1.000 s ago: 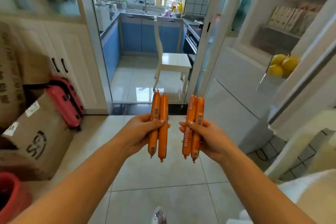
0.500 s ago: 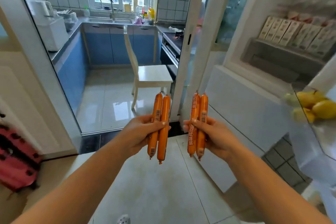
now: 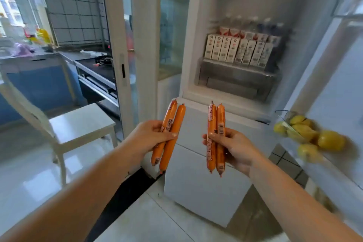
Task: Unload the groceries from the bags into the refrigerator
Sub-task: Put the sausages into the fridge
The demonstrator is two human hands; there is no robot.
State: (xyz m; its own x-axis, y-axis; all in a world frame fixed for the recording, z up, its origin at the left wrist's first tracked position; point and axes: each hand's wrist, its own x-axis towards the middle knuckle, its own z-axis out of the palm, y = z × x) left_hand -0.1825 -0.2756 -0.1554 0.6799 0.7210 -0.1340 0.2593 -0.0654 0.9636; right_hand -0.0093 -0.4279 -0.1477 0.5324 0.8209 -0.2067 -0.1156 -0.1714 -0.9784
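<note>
My left hand [image 3: 146,137] holds two orange sausages [image 3: 168,136] side by side, my thumb curled across their middles and the other fingers wrapped behind them. They tilt a little, tops leaning to the right. My right hand [image 3: 233,147] holds a second pair of sausages [image 3: 215,139] the same way, upright, my thumb pinching them against curled fingers. Each sausage is sealed in a plastic casing with a printed barcode and crimped ends. The two pairs are near each other but apart, held in the air at about the same height, with both my forearms reaching in from the bottom edge.

Straight ahead stands the open refrigerator [image 3: 198,25]. On a shelf inside it, a row of small drink cartons [image 3: 238,51] stands upright, with more cartons and bottles blurred behind them. Below the open compartment are the white fronts of two closed lower drawers [image 3: 204,182], directly behind my hands. At the right, the open refrigerator door carries a clear door bin [image 3: 282,115] with yellow lemons [image 3: 314,135] piled in it, blurred.

To the left, through a white sliding door frame [image 3: 115,45], is a kitchen with a white chair [image 3: 78,124], blue cabinets, a tiled wall and a worktop [image 3: 94,59] bearing a gas hob. The floor is pale glossy tile.
</note>
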